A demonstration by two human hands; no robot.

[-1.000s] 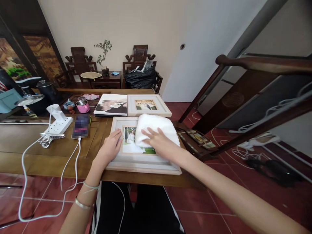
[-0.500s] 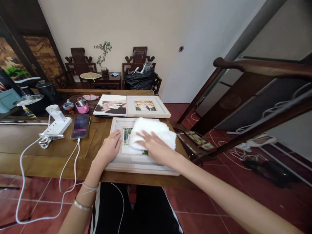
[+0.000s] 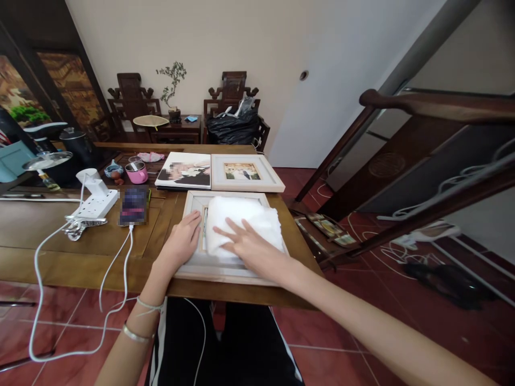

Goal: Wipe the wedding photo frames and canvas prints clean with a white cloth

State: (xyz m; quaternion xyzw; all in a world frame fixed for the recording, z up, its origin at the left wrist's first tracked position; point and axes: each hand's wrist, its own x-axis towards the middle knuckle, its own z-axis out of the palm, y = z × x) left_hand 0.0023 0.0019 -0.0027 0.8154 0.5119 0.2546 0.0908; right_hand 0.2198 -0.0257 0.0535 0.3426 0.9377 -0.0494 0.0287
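A pale wooden picture frame (image 3: 225, 275) lies flat near the front edge of the table. Most of its photo is hidden beneath a folded white cloth (image 3: 263, 214). My right hand (image 3: 251, 246) presses flat on the cloth with its fingers spread. On the frame's left side rests my left hand (image 3: 183, 238), fingers stretched along the border and not wrapped round it. Just behind stands a second framed photo (image 3: 245, 172), touching or close beside a stack topped by a white-edged picture (image 3: 185, 171).
To the left are a phone (image 3: 134, 206) on a charging cable, a white power strip (image 3: 98, 206) and a pink cup (image 3: 137, 172). A dark wooden chair (image 3: 390, 155) stands close on the right. White cables hang over the table's front edge.
The white cloth has slid left under my right hand and now covers more of the photo. My left hand has stayed on the frame's left side. The camera view has shifted slightly.
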